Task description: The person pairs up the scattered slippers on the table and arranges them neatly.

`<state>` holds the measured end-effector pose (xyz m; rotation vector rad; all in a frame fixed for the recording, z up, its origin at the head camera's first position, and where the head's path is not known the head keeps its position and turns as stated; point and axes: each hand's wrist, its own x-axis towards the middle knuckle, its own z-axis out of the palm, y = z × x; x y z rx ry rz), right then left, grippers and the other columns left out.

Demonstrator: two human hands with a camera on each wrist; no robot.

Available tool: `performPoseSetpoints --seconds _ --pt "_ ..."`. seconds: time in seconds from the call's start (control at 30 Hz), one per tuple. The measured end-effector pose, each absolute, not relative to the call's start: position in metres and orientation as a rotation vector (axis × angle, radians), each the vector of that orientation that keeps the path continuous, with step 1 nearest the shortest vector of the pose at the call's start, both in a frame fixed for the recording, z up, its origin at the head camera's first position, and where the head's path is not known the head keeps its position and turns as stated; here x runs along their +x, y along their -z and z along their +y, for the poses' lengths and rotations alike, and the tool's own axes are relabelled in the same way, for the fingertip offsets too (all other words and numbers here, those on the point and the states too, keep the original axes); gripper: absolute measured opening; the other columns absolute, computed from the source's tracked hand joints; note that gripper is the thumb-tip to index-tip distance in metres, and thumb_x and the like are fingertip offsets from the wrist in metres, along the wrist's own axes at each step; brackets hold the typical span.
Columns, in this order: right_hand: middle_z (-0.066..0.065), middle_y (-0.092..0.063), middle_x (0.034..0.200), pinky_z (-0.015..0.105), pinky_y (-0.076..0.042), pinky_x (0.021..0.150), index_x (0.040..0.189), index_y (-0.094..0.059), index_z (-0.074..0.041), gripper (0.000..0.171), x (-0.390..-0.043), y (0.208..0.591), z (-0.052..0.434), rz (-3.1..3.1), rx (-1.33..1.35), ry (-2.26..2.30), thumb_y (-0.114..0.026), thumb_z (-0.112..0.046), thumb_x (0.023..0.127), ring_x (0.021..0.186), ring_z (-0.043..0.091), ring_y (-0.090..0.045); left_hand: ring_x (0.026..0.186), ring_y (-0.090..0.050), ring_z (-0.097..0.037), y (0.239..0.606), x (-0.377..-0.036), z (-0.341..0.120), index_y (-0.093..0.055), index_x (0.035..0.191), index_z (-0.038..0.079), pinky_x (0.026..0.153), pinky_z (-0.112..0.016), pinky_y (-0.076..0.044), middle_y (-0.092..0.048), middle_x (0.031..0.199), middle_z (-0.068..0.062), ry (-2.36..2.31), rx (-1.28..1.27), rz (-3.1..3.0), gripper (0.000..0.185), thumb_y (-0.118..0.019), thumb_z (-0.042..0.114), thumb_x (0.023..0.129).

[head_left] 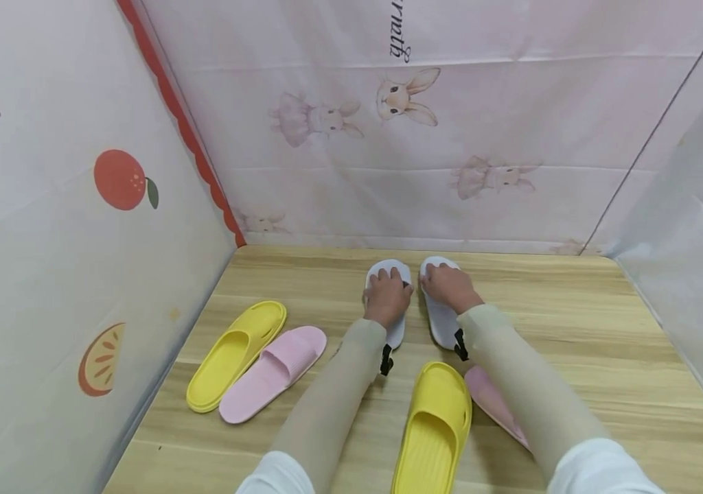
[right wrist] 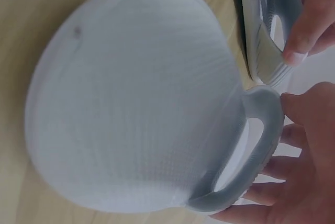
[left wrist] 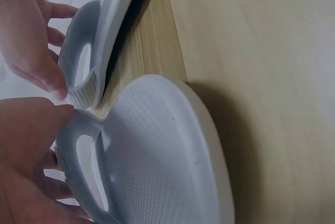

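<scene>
Two white slippers lie side by side at the far middle of the wooden table (head_left: 574, 357), toes toward the back wall. My left hand (head_left: 386, 298) lies over the left white slipper (head_left: 396, 334). In the left wrist view that hand (left wrist: 26, 140) grips the strap of the slipper (left wrist: 157, 156), thumb on top and fingers through the opening. My right hand (head_left: 450, 287) covers the right white slipper (head_left: 441, 321). The right wrist view shows that hand (right wrist: 309, 156) curled round the strap of its slipper (right wrist: 136, 93). The two slippers stand a narrow gap apart.
A yellow slipper (head_left: 237, 353) and a pink slipper (head_left: 274, 372) lie together at the left. Another yellow slipper (head_left: 434, 429) lies between my forearms, with a pink one (head_left: 493, 401) partly hidden under my right arm. Printed cloth walls (head_left: 450, 137) close in the back and both sides.
</scene>
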<state>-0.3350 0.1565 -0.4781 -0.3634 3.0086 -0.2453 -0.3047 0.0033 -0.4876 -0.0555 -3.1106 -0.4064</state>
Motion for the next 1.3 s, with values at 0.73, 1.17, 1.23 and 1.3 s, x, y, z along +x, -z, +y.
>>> performPoseSetpoints --seconds 0.73,1.17,1.23,1.3 --pt "0.025 -0.062 0.113 0.058 -0.052 0.080 0.121 -0.059 -0.003 0.041 -0.343 0.491 0.134 3.078 -0.244 0.288 -0.034 -0.034 0.108 0.097 0.042 -0.062 0.129 -0.047 -0.040 0.492 -0.309 0.009 -0.045 0.144 0.006 0.092 -0.062 -0.050 -0.049 0.139 -0.021 0.408 -0.070 -3.098 0.053 -0.046 0.043 0.106" --pt "0.027 -0.055 0.136 0.069 -0.044 0.095 0.138 -0.053 -0.006 0.054 -0.345 0.479 0.148 3.029 -0.237 0.395 -0.028 -0.043 0.108 0.120 0.053 -0.054 0.139 -0.041 -0.036 0.479 -0.319 -0.016 -0.036 0.156 0.015 0.106 -0.059 -0.040 -0.043 0.153 -0.014 0.570 -0.108 -3.170 0.067 -0.044 0.055 0.102" --pt "0.027 -0.054 0.137 0.068 -0.044 0.096 0.141 -0.051 -0.006 0.056 -0.344 0.477 0.153 3.035 -0.238 0.397 -0.028 -0.045 0.108 0.122 0.052 -0.053 0.144 -0.036 -0.035 0.476 -0.319 -0.024 -0.030 0.159 0.017 0.111 -0.059 -0.035 -0.038 0.158 -0.013 0.613 -0.105 -3.170 0.071 -0.042 0.057 0.102" --pt "0.027 -0.052 0.140 0.069 -0.043 0.098 0.144 -0.048 -0.005 0.058 -0.340 0.473 0.157 3.045 -0.253 0.378 -0.028 -0.045 0.108 0.124 0.051 -0.052 0.146 -0.033 -0.036 0.473 -0.316 -0.034 -0.027 0.160 0.017 0.115 -0.059 -0.030 -0.034 0.161 -0.014 0.641 -0.124 -3.169 0.073 -0.041 0.059 0.102"
